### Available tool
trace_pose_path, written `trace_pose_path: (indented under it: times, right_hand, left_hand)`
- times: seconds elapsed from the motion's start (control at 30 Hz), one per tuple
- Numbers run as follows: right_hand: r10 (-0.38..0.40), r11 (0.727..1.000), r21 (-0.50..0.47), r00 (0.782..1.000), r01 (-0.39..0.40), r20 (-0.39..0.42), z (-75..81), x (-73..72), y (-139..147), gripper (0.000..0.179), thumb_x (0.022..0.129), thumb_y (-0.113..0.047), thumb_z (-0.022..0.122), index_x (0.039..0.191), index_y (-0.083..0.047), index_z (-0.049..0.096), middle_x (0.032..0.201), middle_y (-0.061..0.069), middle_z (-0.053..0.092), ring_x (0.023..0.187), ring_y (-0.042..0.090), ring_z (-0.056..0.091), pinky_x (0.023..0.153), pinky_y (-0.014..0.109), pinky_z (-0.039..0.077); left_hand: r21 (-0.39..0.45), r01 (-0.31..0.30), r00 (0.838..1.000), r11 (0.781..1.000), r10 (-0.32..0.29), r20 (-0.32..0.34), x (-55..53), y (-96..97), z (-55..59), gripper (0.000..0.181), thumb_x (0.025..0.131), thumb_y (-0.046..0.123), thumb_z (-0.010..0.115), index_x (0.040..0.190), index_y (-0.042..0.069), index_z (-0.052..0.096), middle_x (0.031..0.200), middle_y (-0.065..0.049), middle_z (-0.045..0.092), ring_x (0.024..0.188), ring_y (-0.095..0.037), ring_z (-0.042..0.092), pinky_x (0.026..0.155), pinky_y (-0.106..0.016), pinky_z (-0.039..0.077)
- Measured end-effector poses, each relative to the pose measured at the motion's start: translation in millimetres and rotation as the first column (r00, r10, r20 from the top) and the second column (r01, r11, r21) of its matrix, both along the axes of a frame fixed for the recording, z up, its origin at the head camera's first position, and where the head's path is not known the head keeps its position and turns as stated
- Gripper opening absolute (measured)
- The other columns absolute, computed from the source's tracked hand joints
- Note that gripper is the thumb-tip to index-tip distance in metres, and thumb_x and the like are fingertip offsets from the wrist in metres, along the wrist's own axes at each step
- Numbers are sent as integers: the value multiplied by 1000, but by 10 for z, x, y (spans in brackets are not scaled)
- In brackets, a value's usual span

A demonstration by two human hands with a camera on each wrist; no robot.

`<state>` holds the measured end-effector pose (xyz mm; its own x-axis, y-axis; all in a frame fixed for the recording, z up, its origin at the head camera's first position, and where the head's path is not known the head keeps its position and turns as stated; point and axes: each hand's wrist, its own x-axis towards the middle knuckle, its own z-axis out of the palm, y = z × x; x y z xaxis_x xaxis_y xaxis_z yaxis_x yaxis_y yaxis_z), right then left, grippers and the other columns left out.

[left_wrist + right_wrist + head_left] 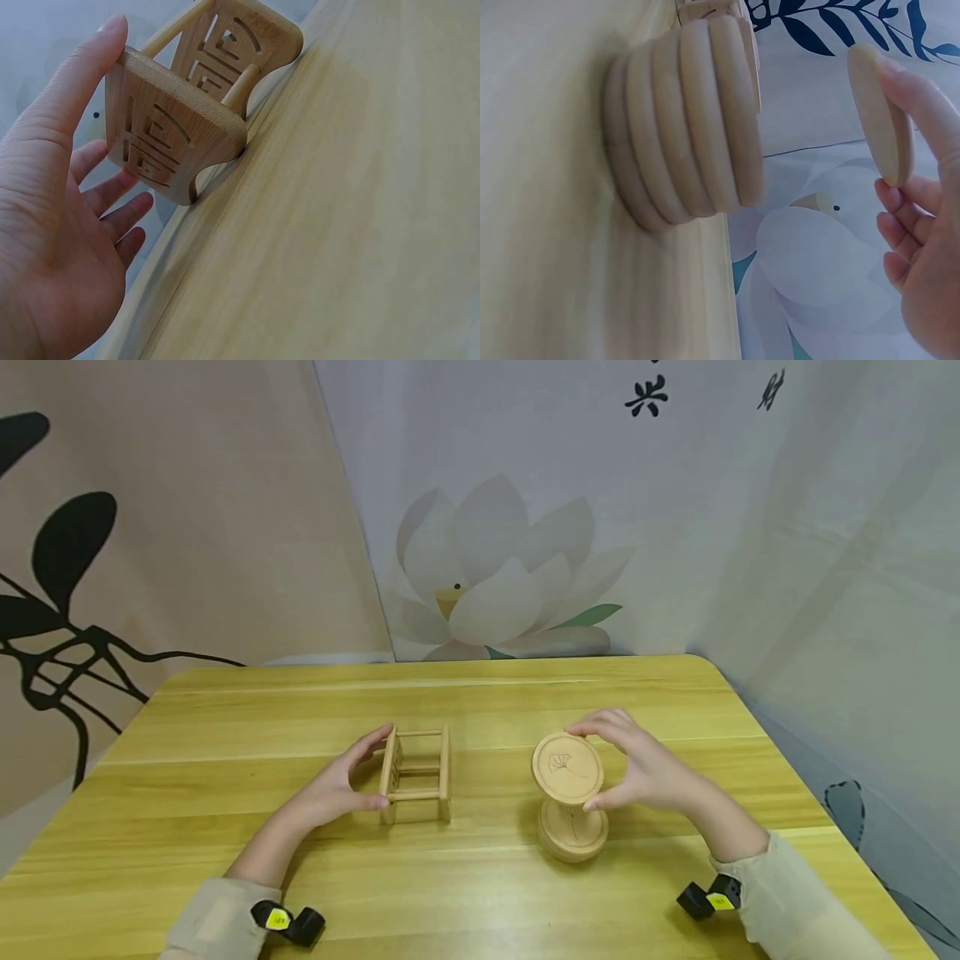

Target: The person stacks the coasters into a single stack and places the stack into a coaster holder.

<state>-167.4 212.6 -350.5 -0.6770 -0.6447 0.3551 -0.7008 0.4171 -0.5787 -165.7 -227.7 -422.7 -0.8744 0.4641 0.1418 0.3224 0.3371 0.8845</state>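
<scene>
On the table stands a small wooden coaster rack (pixel 418 768), its two end panels cut with slotted patterns and joined by round rods. My left hand (pixel 339 787) holds its left panel between thumb and fingers; in the left wrist view the thumb (pixel 79 86) lies at one edge of the panel. My right hand (pixel 637 764) pinches a round wooden coaster (pixel 567 767) by its edges, with a leaf drawing facing up. In the right wrist view this coaster (pixel 881 120) is apart from a stack of several matching coasters (pixel 682 124) on the table.
The wooden table (pixel 480 893) has its far edge near a fabric backdrop (pixel 510 577) printed with a lotus. Each sleeve carries a black wrist camera, the left one (pixel 288 922) and the right one (pixel 708 897) both close over the tabletop.
</scene>
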Motion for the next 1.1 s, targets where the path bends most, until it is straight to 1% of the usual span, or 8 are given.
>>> trace_pose_path:
  times: [0.07,0.17,0.33,0.6,0.73,0.87,0.97,1.1]
  right_hand:
    - [-1,1000,2,1000,1,-12,-19,29,15,84,58,-30,92,130,-9,54,124,2,52,116,20,41,94,52,40]
    - [-3,1000,0,999,3,-34,-55,59,36,85,57,-31,92,130,-9,55,122,2,53,114,20,42,93,49,41]
    - [-17,1000,-4,1000,17,-7,-130,112,85,85,58,-35,91,131,-10,54,124,2,51,115,20,42,91,56,42]
    - [-39,999,-6,999,40,38,-246,199,138,85,58,-38,90,130,-11,55,125,-1,52,117,19,43,92,60,40]
    - [-46,999,-2,997,46,59,-297,246,155,83,58,-39,90,129,-12,56,127,1,51,118,22,43,93,64,38]
    - [-51,999,1,995,51,88,-347,284,165,83,58,-38,90,129,-12,56,127,2,50,118,26,42,91,68,37]
    - [-49,999,-1,993,50,106,-383,300,167,83,57,-36,91,130,-14,56,127,2,50,118,25,42,92,67,36]
    - [-43,999,-2,993,44,110,-426,300,172,83,56,-31,91,130,-17,56,127,1,50,118,23,42,92,65,37]
  left_hand:
    - [2,2,1000,1000,-2,-2,-3,-3,-1,99,76,14,81,153,11,20,153,-17,26,137,-45,20,108,-64,13]
    - [5,2,1000,1000,-2,-1,-5,-12,-5,99,75,15,81,154,16,20,153,-17,25,137,-46,19,107,-65,12]
    - [-3,-3,1000,1000,3,8,-3,-22,-14,99,76,16,81,154,22,21,153,-17,25,136,-47,19,105,-68,12]
    - [-13,-21,1000,1000,21,23,3,-4,-10,98,76,16,81,154,19,21,153,-17,25,136,-48,18,105,-68,11]
    - [-19,-26,999,999,26,23,8,3,1,99,76,15,81,154,16,20,153,-18,25,136,-48,18,105,-68,11]
    - [-24,-29,999,999,30,27,10,5,4,98,76,17,81,154,18,20,153,-18,25,136,-48,18,106,-68,11]
    - [-22,-29,999,999,30,29,7,2,0,98,76,17,81,154,20,21,153,-18,25,137,-47,18,106,-67,11]
    - [-24,-32,999,999,33,36,9,0,-4,99,76,16,81,154,18,20,153,-18,25,136,-48,18,105,-69,11]
